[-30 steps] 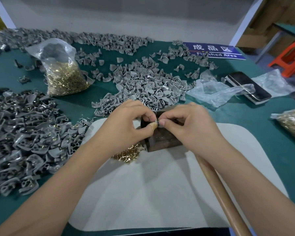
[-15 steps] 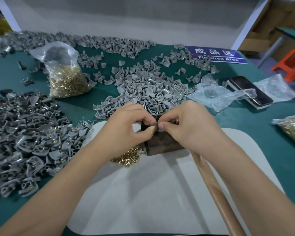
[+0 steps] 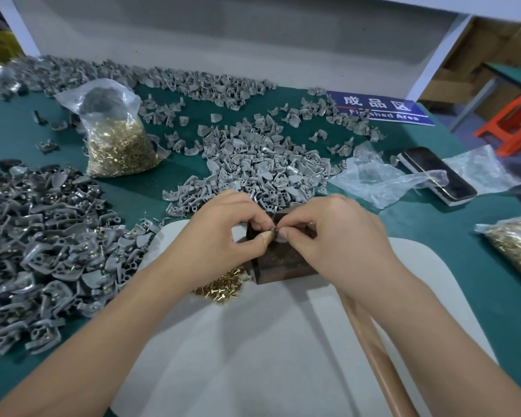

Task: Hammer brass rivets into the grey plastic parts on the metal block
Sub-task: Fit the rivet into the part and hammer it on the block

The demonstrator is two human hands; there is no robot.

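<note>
Nothing much had changed since a second before: the left hand (image 3: 223, 236) and right hand (image 3: 340, 239) stayed over the dark metal block (image 3: 286, 263), fingers of both pinching a small grey plastic part (image 3: 278, 234) between them. Loose brass rivets (image 3: 220, 285) lay beside the block on the green surface (image 3: 433, 224).

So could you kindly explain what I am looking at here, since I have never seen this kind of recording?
There is no machine: a person wears a camera on the head, looking down at their own hands. The left hand and right hand meet over a dark metal block, their fingers pinching a small grey plastic part. Loose brass rivets lie beside the block on a white mat. Piles of grey parts, a bag of rivets and a phone sit on the green table. A wooden handle lies under the right forearm.
</note>
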